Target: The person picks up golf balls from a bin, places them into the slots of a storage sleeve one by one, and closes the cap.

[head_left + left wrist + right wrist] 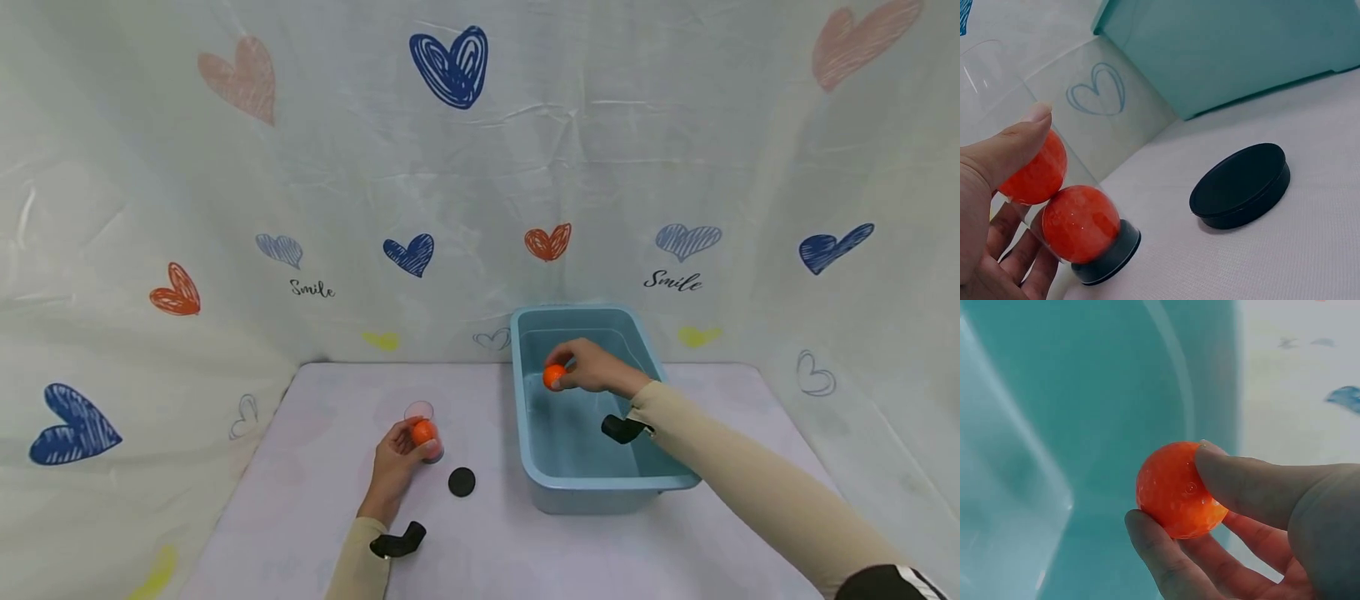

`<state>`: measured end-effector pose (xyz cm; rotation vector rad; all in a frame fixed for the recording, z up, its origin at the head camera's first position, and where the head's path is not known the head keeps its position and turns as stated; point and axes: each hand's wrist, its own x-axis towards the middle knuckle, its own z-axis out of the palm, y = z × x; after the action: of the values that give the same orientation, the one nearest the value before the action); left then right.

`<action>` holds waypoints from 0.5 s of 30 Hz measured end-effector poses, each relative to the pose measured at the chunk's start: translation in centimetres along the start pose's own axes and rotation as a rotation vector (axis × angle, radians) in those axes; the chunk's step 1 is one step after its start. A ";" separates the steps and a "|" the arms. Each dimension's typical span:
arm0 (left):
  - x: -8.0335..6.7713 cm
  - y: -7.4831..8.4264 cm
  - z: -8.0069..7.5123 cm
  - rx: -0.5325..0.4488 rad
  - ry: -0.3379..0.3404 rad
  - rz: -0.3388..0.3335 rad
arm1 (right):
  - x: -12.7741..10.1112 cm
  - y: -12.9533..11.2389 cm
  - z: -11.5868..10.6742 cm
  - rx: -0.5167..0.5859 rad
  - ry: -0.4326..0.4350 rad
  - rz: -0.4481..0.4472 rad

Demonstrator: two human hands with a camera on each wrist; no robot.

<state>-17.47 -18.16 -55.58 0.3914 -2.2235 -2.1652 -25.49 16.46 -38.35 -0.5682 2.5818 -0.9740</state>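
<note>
Right hand, centre-right of frame, pinches an orange ball betw. thumb and fingers – held over the teal tub, inside its rim. Left hand, lower centre, wraps round a clear tube w/ two orange balls inside – tube upright on its black base. Black lid flat on table, just right of tube, left of tub.
</note>
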 end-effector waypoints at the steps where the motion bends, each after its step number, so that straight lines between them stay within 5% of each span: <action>1: 0.0 -0.1 0.0 0.002 0.000 0.001 | -0.4 -0.2 -0.1 0.018 0.004 -0.007; 15: 0.2 -0.2 -0.1 -0.007 -0.007 -0.005 | -5.4 -2.8 0.9 0.139 0.115 -0.097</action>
<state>-17.57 -18.25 -55.82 0.3909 -2.2197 -2.1800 -19.72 16.58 -36.23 -0.6217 2.5794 -1.2415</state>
